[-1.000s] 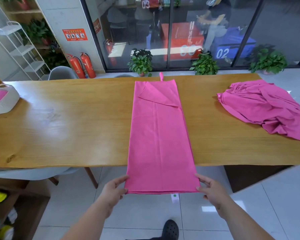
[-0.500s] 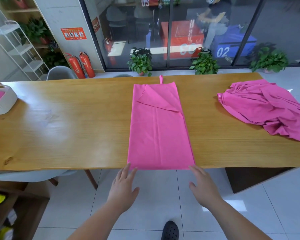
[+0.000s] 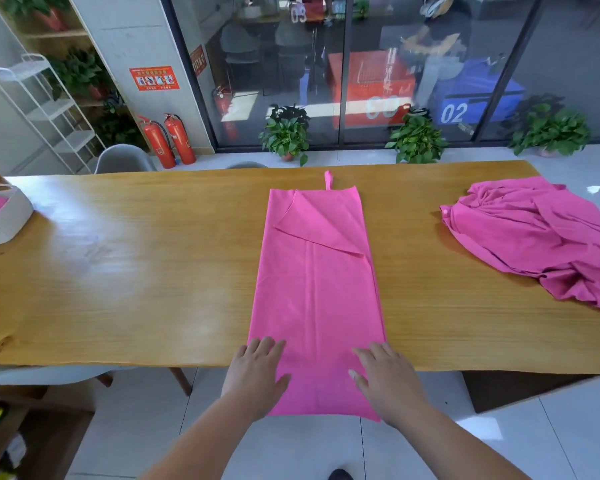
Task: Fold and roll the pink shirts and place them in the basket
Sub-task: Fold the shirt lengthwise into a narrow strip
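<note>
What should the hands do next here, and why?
Probably grip the near hem and begin rolling it away. The long folded pink shirt strip lies flat on the wooden table, its near end hanging over the edge, and the left hand and right hand rest flat on that end.

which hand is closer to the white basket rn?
Left. The left hand lies flat on the near left corner of the folded shirt, far right of the basket at the table's left end. The right hand lies on the right corner, farther still.
</note>
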Tool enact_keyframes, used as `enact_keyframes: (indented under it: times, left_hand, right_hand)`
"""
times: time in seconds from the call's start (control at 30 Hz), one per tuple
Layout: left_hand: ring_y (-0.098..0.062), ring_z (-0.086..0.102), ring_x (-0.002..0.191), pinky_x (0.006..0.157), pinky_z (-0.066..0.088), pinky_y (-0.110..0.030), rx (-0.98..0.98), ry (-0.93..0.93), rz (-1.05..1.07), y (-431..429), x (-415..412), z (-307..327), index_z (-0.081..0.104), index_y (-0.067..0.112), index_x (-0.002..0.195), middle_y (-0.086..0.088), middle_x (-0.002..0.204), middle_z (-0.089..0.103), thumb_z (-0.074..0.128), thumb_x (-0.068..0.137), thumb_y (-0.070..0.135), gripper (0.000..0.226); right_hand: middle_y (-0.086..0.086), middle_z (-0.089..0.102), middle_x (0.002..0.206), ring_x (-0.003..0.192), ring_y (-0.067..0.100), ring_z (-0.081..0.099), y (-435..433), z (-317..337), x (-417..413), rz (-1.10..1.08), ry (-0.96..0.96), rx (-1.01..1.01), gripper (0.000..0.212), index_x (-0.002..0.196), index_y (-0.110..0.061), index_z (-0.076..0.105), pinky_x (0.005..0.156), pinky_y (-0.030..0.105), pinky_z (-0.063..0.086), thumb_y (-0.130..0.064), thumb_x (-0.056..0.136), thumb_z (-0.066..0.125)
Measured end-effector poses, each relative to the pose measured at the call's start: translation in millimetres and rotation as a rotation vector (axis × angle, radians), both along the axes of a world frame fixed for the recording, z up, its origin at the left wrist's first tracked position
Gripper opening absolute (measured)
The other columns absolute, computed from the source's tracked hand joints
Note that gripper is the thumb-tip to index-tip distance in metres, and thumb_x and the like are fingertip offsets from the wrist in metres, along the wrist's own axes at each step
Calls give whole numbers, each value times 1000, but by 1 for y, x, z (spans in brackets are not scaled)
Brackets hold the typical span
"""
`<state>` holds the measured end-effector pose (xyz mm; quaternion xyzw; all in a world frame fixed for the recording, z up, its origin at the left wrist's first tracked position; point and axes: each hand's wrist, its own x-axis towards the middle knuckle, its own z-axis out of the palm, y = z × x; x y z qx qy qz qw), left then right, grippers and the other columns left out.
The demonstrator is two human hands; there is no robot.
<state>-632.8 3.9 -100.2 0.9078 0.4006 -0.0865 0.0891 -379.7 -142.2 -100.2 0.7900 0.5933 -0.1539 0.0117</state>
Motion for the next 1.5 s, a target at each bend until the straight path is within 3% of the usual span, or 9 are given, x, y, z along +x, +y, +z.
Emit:
enact_keyframes:
  times: [0.07, 0.13, 0.27, 0.37, 0.57, 0.7, 0.8, 1.13, 1.5]
  left_hand:
    - [-20, 7, 162, 131, 15, -44, -50, -5, 20, 5, 1, -6, 3, 31, 170, 8, 175, 2, 42, 102, 67, 86]
    - [-18, 4, 163, 132, 10, -42, -79, 24, 19, 4, -2, -13, 6, 28, 170, 7, 177, 1, 39, 99, 71, 89]
    - [-19, 40, 143, 123, 31, -39, 2, 17, -13, 1, -5, -14, 29, 28, 164, 12, 158, 40, 30, 94, 73, 83]
    - [-21, 43, 138, 123, 30, -39, -3, 22, -54, 9, 2, -5, 25, 29, 166, 10, 153, 43, 33, 100, 70, 78]
    - [-26, -14, 162, 129, -6, -44, -96, 40, -40, 33, 12, -7, -6, 30, 169, 2, 173, -20, 40, 103, 67, 88]
    - [-23, 30, 155, 128, 18, -43, -50, 22, -38, 51, 14, -16, 30, 27, 163, 3, 168, 31, 36, 94, 74, 84]
    - [-20, 44, 141, 123, 33, -43, -29, -27, -51, 70, 23, -16, 38, 28, 159, 7, 153, 46, 35, 93, 75, 81]
    - [-23, -3, 164, 131, 0, -43, -85, -63, -78, 151, 48, -22, 12, 28, 169, 2, 178, 1, 37, 101, 69, 84]
    - [-21, -13, 163, 133, 0, -46, -90, -85, -123, 199, 62, -37, 11, 28, 169, 3, 178, -8, 34, 101, 67, 82]
  right_hand:
    - [-2, 19, 174, 160, 23, 17, 3, -4, 4, 34, 44, -35, 69, 168, -34, 16, 128, 41, 23, -61, 107, 33]
    - [-3, -2, 178, 164, 22, 0, 3, -9, 6, 67, 52, -104, 77, 170, -33, 1, 132, 43, 8, -67, 104, 24]
    - [-8, 37, 165, 151, 20, 34, 5, -6, 6, 26, 21, -73, 95, 164, -29, 30, 121, 41, 32, -70, 86, -5]
    - [-9, 53, 138, 130, 20, 48, 16, 1, 4, 49, -1, -41, 91, 151, -30, 48, 104, 40, 44, -70, 87, -4]
    - [2, 12, 176, 162, 26, 13, 37, 2, 3, 40, 64, -151, 70, 168, -32, 16, 129, 48, 23, -64, 106, 26]
    - [-2, 34, 165, 150, 22, 35, 50, 1, 3, 22, 35, -167, 72, 162, -28, 31, 118, 44, 39, -67, 102, 24]
    - [-3, 40, 156, 140, 21, 42, 70, 7, 9, 22, 52, -189, 68, 163, -28, 30, 111, 42, 44, -65, 106, 30]
    - [4, 24, 169, 153, 25, 26, 151, 30, 37, 47, -1, -190, 66, 166, -31, 20, 123, 46, 32, -60, 108, 34]
    - [-2, -16, 176, 163, 28, -11, 211, 21, 50, 46, -76, -246, 77, 170, -30, 7, 131, 53, 11, -64, 107, 35]
